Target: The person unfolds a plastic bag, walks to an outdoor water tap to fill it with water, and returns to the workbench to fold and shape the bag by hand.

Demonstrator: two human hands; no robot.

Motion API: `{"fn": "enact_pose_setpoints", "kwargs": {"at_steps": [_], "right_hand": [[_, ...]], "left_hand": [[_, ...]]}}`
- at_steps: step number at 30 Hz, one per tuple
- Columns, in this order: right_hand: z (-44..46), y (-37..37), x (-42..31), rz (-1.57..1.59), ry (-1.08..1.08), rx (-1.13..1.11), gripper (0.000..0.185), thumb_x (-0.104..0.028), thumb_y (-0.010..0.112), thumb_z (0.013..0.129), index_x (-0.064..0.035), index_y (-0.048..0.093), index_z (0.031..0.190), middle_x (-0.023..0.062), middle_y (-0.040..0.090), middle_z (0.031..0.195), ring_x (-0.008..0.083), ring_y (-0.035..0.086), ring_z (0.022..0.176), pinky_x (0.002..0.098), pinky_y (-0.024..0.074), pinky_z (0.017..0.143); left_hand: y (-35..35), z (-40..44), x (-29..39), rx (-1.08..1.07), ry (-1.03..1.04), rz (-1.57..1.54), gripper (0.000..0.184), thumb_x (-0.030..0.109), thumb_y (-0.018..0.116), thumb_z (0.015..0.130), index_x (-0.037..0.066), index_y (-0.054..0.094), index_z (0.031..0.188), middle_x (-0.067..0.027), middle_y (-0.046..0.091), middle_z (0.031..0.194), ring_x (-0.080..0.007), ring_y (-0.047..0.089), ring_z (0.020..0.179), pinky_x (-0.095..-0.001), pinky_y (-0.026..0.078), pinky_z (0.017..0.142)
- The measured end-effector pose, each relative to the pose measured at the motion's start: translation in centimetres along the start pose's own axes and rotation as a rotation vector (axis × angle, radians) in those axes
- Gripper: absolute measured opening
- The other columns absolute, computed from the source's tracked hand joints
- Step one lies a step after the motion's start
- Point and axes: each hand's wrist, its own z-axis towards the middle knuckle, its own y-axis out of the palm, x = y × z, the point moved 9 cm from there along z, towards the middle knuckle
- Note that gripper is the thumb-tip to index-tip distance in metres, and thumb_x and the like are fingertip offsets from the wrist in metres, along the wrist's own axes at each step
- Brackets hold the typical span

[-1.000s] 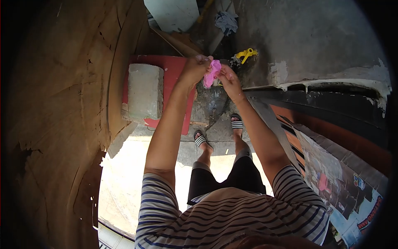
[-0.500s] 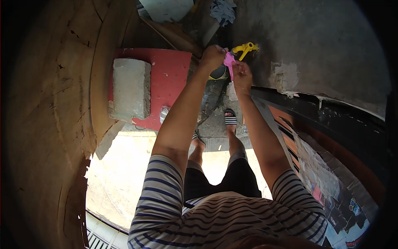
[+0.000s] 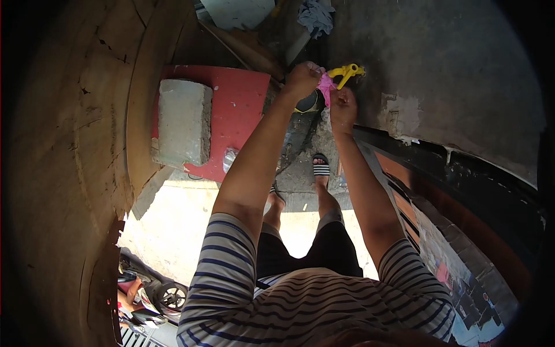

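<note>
A bright pink piece of thin, crumpled material (image 3: 326, 87), cloth or plastic, is stretched between my two hands. My left hand (image 3: 303, 80) is closed on its left side, fingers pinched together. On the right side my right hand (image 3: 343, 104) has its fingers curled against the pink material. Just beyond and to the right of the hands, a yellow tap (image 3: 347, 73) sticks out from the wall. Below the pink piece is a dark round container with a yellow rim (image 3: 306, 104), partly hidden by my left hand.
A red board (image 3: 240, 98) lies to the left with a concrete block (image 3: 182, 122) and a small clear plastic item (image 3: 230, 159) on it. A grey rag (image 3: 315, 16) sits at the back. Wooden panels rise on the left. A motorbike (image 3: 172, 298) shows at lower left.
The pink material looks more bunched, its hanging strip shorter. Both hands have shifted slightly right in view. A motorbike has come into view at lower left.
</note>
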Motion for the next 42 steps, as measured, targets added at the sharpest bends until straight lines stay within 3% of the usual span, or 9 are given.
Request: {"fn": "enact_pose_setpoints", "kwargs": {"at_steps": [14,16,21,28,30,34,37,39,42], "right_hand": [[0.0,-0.1,-0.1,0.063,-0.006,0.013,0.015,-0.010,0.064,0.091,-0.0048,0.063,0.105,0.0025,0.063,0.088,0.0098,0.059,0.079,0.0242,0.0478,0.070],[0.1,-0.1,-0.2,0.082,-0.011,0.009,0.015,-0.010,0.064,0.091,-0.0048,0.063,0.105,0.0026,0.063,0.087,0.0095,0.059,0.079,0.0239,0.0476,0.069],[0.2,0.8,0.2,-0.059,0.095,-0.109,0.014,-0.005,0.060,0.091,-0.0037,0.063,0.105,0.0031,0.064,0.088,0.0095,0.060,0.081,0.0233,0.0480,0.071],[4.1,7.3,5.0,1.052,0.628,-0.058,0.019,-0.015,0.068,0.091,-0.0095,0.060,0.107,0.0028,0.059,0.077,0.0175,0.060,0.073,0.0262,0.0511,0.065],[4.5,10.0,3.9,1.468,0.580,-0.573,0.012,-0.012,0.068,0.090,-0.0089,0.057,0.095,0.0019,0.052,0.069,0.0152,0.051,0.062,0.0260,0.0486,0.063],[4.7,10.3,6.7,1.117,0.718,-0.359,0.015,-0.016,0.062,0.093,-0.0096,0.052,0.084,0.0014,0.045,0.065,0.0133,0.041,0.054,0.0260,0.0443,0.054],[6.0,10.6,7.5,0.704,0.598,-0.166,0.017,-0.016,0.058,0.092,-0.0084,0.053,0.077,0.0022,0.048,0.063,0.0138,0.046,0.051,0.0272,0.0405,0.048],[7.1,9.2,4.0,0.333,0.242,-0.060,0.029,-0.027,0.054,0.096,-0.0079,0.052,0.074,0.0041,0.050,0.061,0.0148,0.048,0.052,0.0287,0.0419,0.050],[6.1,8.8,3.1,0.503,0.535,-0.059,0.037,-0.031,0.051,0.099,-0.0076,0.053,0.071,0.0054,0.056,0.064,0.0171,0.055,0.054,0.0291,0.0448,0.054]], "left_hand": [[0.2,0.2,0.0,0.000,0.064,0.057,0.021,0.015,0.059,0.092,-0.003,0.066,0.098,-0.0179,0.070,0.095,-0.0275,0.069,0.092,-0.0353,0.050,0.083],[0.3,0.3,0.4,-0.001,0.101,0.157,0.023,0.017,0.057,0.097,-0.004,0.064,0.101,-0.0075,0.066,0.080,-0.0129,0.063,0.072,-0.0286,0.053,0.067],[-1.5,-4.3,1.5,0.104,0.110,0.169,0.027,0.023,0.058,0.098,-0.004,0.062,0.101,-0.0052,0.063,0.077,-0.0114,0.060,0.071,-0.0278,0.050,0.067],[-6.2,-14.3,3.1,0.165,0.061,-0.034,0.022,0.021,0.055,0.101,-0.001,0.060,0.098,-0.0019,0.061,0.079,-0.0089,0.055,0.073,-0.0258,0.047,0.068],[-7.1,-16.7,3.8,0.177,0.088,-0.023,0.020,0.020,0.055,0.101,0.000,0.059,0.097,-0.0016,0.061,0.079,-0.0085,0.055,0.072,-0.0255,0.046,0.068],[-9.3,-21.0,4.5,0.283,0.109,-0.036,0.018,0.018,0.054,0.101,0.001,0.059,0.097,-0.0017,0.062,0.080,-0.0073,0.054,0.072,-0.0241,0.045,0.067],[-10.2,-23.9,4.3,0.325,0.039,-0.130,0.021,0.020,0.056,0.101,0.000,0.060,0.096,-0.0026,0.061,0.079,-0.0083,0.054,0.074,-0.0242,0.045,0.069],[-10.4,-25.7,4.5,0.327,-0.016,-0.163,0.020,0.019,0.056,0.101,0.000,0.059,0.096,-0.0025,0.061,0.080,-0.0082,0.054,0.075,-0.0238,0.045,0.070],[-10.5,-28.2,4.0,0.339,-0.049,-0.173,0.019,0.018,0.055,0.101,0.000,0.059,0.097,-0.0026,0.061,0.081,-0.0080,0.054,0.076,-0.0232,0.045,0.071]]}}
